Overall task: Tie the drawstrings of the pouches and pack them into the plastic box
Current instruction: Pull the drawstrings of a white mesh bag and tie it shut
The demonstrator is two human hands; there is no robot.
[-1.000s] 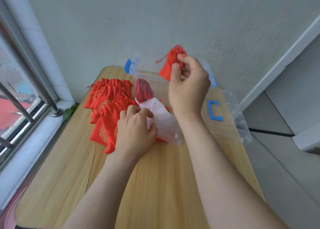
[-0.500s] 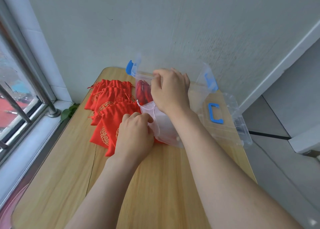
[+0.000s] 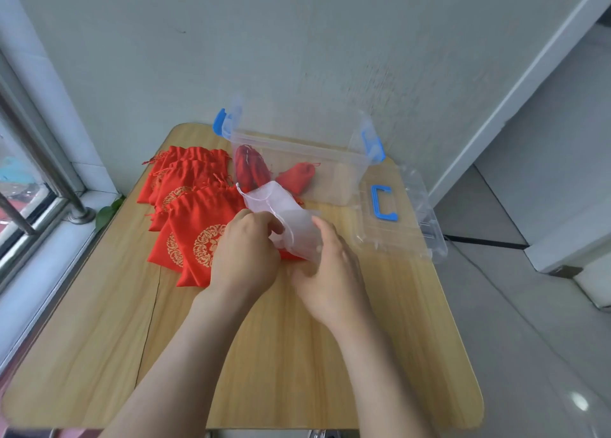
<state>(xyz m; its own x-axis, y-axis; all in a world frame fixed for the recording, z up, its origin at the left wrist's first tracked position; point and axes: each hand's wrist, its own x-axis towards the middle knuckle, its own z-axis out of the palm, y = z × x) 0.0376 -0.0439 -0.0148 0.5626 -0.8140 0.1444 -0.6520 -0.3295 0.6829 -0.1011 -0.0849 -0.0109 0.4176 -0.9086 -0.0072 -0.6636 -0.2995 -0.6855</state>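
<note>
The left hand (image 3: 244, 255) and right hand (image 3: 330, 272), close together, grip the sheer white pouch (image 3: 281, 211) just in front of the plastic box (image 3: 330, 163). Its thin drawstring (image 3: 287, 227) may slip free, leaving the mouth untied.

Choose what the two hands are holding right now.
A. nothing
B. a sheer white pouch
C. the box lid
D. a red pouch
B: the left hand and the right hand both grip the white pouch, in front of the box.
</note>
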